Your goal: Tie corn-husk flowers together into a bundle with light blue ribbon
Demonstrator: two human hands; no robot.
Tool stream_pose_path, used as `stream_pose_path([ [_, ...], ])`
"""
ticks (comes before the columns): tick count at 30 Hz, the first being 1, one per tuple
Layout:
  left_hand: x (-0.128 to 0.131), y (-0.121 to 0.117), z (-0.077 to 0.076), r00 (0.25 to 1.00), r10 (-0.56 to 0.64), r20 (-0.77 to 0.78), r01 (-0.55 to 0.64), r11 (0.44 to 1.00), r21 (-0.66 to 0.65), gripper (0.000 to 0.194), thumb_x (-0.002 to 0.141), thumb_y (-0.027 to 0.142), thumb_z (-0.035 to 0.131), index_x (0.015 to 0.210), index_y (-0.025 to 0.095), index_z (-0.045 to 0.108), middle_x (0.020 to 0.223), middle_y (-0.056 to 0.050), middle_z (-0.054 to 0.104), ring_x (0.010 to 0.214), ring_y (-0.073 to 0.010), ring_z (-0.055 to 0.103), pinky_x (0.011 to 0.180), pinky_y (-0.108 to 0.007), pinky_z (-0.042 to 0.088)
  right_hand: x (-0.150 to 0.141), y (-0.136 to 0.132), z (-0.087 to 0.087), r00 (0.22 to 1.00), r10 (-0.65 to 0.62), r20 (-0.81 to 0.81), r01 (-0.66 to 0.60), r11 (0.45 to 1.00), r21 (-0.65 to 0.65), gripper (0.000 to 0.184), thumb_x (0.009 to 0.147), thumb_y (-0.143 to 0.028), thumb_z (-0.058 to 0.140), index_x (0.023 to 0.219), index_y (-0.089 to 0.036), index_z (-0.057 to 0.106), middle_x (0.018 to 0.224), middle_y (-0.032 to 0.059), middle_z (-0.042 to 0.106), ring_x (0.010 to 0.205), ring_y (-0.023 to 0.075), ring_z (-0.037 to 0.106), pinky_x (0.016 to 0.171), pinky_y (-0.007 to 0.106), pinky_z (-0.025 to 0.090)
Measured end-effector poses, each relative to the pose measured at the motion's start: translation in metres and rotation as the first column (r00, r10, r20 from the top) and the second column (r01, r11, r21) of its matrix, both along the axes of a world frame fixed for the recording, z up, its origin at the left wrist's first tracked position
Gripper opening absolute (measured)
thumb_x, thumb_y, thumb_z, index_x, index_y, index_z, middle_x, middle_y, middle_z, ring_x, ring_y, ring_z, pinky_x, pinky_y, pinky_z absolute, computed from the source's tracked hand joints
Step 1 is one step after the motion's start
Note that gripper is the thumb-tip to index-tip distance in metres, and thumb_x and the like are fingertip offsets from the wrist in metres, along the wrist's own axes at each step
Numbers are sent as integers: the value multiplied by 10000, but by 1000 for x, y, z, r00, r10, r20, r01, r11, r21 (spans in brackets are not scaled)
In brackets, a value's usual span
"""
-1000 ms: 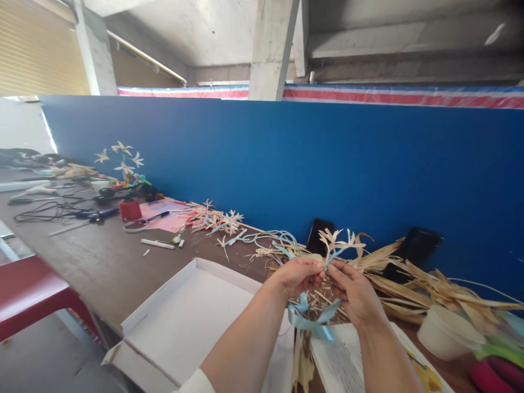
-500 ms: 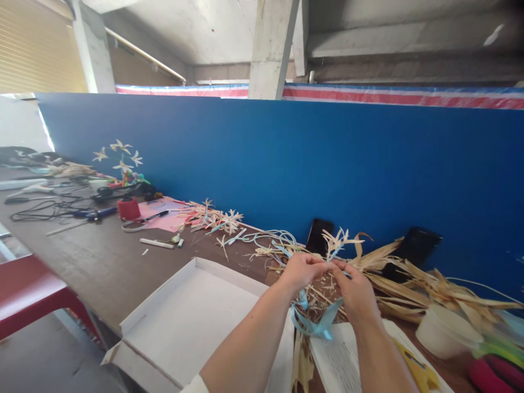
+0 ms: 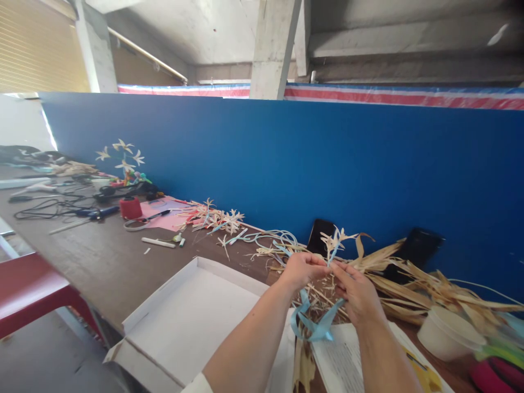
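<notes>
The flower (image 3: 336, 244) is up in the air above the scraps (image 3: 321, 297), near the right end of the tabletop (image 3: 110, 251), its pale blooms upright over a blue stem. The fingers of the left hand (image 3: 301, 271) and the right hand (image 3: 358, 289) are closed in a fine pinch, thumb to forefinger, and nearly meet on that stem just under the blooms. The likeliest trouble is a petal creasing or tearing, since the thin, dry-looking pieces sit so near the fingertips. A slack pinch could let the stem turn and its wrapping loosen. The ribbon (image 3: 313, 325) hangs in loops below; whether it joins the stem I cannot tell, but a loop could catch on the scraps or the paper (image 3: 339, 355) and tug the work askew. Counting: two hands, one flower held, its blooms too crowded to number; one ribbon, as far as shows; two phones, one behind the flower (image 3: 315, 238) and one farther right (image 3: 421, 248); one box (image 3: 184, 322), one tub (image 3: 450, 334), one spool (image 3: 130, 208), one stool (image 3: 33, 292); four blooms on the far spray (image 3: 125, 165). Scraps and husks (image 3: 434, 289) are past counting.
</notes>
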State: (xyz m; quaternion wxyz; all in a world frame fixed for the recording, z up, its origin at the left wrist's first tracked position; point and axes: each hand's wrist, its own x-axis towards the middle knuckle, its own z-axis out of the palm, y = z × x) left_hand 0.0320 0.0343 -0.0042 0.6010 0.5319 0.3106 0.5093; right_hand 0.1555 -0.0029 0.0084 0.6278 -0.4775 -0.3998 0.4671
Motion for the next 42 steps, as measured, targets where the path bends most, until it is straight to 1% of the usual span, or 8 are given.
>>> stream_pose_path([
  [6, -1, -1, 6, 999, -3, -41, 3, 1000, 4, 247, 583, 286, 730, 742, 111, 660, 611, 8, 575, 573, -77, 471, 592, -217, 377, 3, 1, -1, 999, -15, 51, 14, 1000, 7, 404, 541, -349, 786, 872, -172, 636, 503, -48, 561, 403, 106, 455, 385, 227, 354],
  [11, -3, -4, 9, 998, -2, -56, 3, 1000, 13, 217, 603, 275, 714, 733, 111, 657, 605, 14, 565, 568, -74, 461, 578, -214, 362, 11, 6, -6, 942, -136, 308, 120, 990, 71, 440, 594, -447, 722, 918, -154, 666, 616, 21, 655, 559, 188, 593, 531, 298, 462],
  [19, -3, -6, 8, 1000, -31, -3, 31, 999, 30, 357, 531, 367, 772, 751, 112, 654, 635, 3, 576, 586, -82, 475, 587, -219, 367, 14, 4, -3, 864, -204, 460, 155, 978, 143, 416, 611, -479, 684, 877, -159, 699, 700, 57, 694, 695, 232, 633, 618, 314, 478],
  [23, -3, -4, 6, 999, -29, 35, 29, 999, 16, 302, 554, 351, 748, 697, 110, 636, 586, 16, 538, 553, -71, 440, 562, -214, 334, 11, 3, -2, 898, -179, 401, 141, 982, 123, 419, 589, -471, 703, 876, -165, 700, 664, 43, 683, 667, 224, 629, 613, 318, 477],
  [27, -3, -2, 5, 999, -40, 35, 40, 999, 11, 276, 573, 343, 728, 685, 110, 630, 571, 23, 523, 544, -68, 423, 567, -219, 320, 8, 2, -2, 973, -82, 217, 71, 996, 59, 407, 566, -416, 747, 889, -177, 685, 556, -8, 616, 557, 179, 578, 535, 287, 450],
  [31, -3, -4, 7, 999, -38, 27, 38, 999, 10, 288, 570, 363, 727, 654, 111, 615, 570, 21, 527, 548, -70, 423, 582, -226, 322, 7, 1, 0, 999, 27, 48, -28, 999, 21, 345, 540, -330, 789, 832, -184, 677, 498, -61, 518, 428, 83, 410, 397, 206, 317],
  [35, -3, -5, 9, 998, -55, 36, 54, 998, 31, 341, 566, 420, 729, 640, 109, 609, 589, 13, 541, 566, -77, 436, 600, -232, 330, 7, -1, 2, 996, 83, -23, -81, 995, 54, 331, 531, -291, 802, 814, -162, 687, 499, -61, 471, 422, 58, 314, 356, 183, 203],
  [42, -6, -5, 10, 999, -42, -17, 44, 997, 68, 300, 615, 403, 695, 657, 114, 622, 620, 8, 561, 591, -85, 454, 637, -238, 358, 6, -2, 3, 997, 62, -46, -61, 998, 26, 366, 556, -294, 800, 886, -196, 673, 521, -65, 531, 405, 68, 381, 374, 198, 298],
])
